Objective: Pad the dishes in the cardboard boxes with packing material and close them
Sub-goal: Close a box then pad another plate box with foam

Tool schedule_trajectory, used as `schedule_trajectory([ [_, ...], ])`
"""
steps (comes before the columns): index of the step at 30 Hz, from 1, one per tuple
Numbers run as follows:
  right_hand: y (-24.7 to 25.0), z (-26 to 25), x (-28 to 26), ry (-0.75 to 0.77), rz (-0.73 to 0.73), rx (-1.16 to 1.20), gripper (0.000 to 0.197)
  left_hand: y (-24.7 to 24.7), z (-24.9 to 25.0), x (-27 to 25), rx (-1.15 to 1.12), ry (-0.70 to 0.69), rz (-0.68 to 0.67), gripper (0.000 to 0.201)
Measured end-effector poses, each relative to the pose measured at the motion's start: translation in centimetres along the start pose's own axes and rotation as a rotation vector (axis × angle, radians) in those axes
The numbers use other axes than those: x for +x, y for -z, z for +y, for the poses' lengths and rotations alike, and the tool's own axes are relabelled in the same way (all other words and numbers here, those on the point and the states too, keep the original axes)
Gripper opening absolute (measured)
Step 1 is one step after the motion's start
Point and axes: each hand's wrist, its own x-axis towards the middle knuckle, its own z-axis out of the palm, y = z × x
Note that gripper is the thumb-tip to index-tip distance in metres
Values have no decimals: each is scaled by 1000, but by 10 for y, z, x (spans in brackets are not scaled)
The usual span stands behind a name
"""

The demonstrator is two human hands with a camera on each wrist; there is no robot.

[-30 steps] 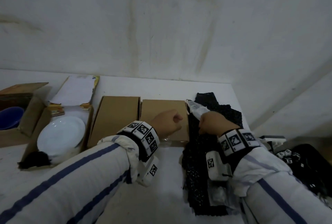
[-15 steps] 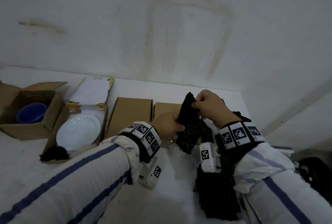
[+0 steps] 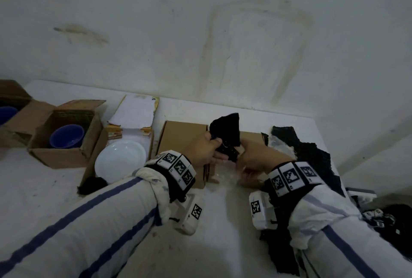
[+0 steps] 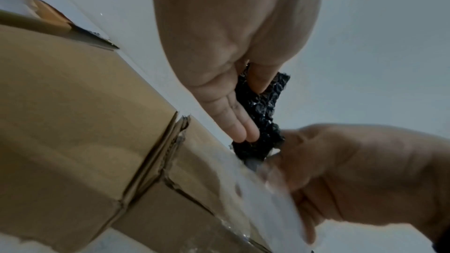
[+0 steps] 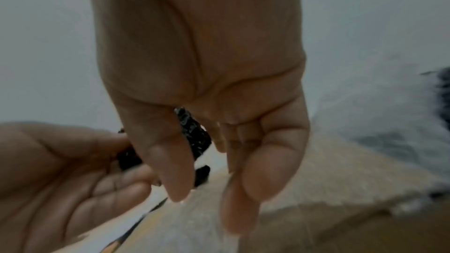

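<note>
A piece of black bubble wrap (image 3: 226, 130) stands upright between both hands above two closed cardboard boxes (image 3: 182, 135). My left hand (image 3: 215, 146) pinches its left edge; the left wrist view shows thumb and fingers on the black bubble wrap (image 4: 264, 103). My right hand (image 3: 242, 153) grips its lower end, and in the right wrist view the black bubble wrap (image 5: 194, 136) sits between thumb and fingers. To the left, an open box (image 3: 89, 166) holds a white plate (image 3: 120, 159) with a black wad (image 3: 91, 185) at its near corner. Further left, another open box (image 3: 62, 157) holds a blue bowl (image 3: 66, 136).
A pile of black bubble wrap (image 3: 312, 157) covers the table's right end and runs under my right forearm. A third open box (image 3: 13, 121) lies at the far left edge. Clear film (image 3: 223, 175) lies on the boxes' near side. The wall stands close behind.
The right hand lifted a black piece off the pile and brought it to the left hand. Since half a second ago the right hand has dropped from its top to its lower end.
</note>
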Motion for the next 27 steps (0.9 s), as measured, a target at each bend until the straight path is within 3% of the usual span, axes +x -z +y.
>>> schedule_trajectory([
  [4, -19, 3, 8, -53, -23, -430, 24, 12, 0, -2, 15, -10, 33, 32],
  [11, -20, 17, 15, -129, -135, -828, 32, 31, -2, -10, 227, -22, 81, 27],
  [13, -14, 8, 8, -101, -88, -760, 35, 36, -4, -13, 282, -29, 80, 31],
  [16, -6, -17, 0, 59, 123, -449, 15, 47, -9, -12, 294, -26, 69, 54],
  [18, -11, -36, -3, 244, 160, -273, 54, 55, -9, -14, 302, -9, 67, 56],
  [20, -21, -55, -4, 343, 34, -278, 72, 60, 5, -30, 330, -22, 51, 29],
  [22, -37, -71, -1, 371, -56, -302, 60, 72, 10, -38, 316, -60, 60, 8],
  [24, -53, -87, 5, 384, -31, -219, 46, 88, 10, -46, 210, -93, 88, 18],
  [27, -79, -111, 14, 383, -19, 1, 39, 123, 3, -54, 71, -120, 255, 26],
])
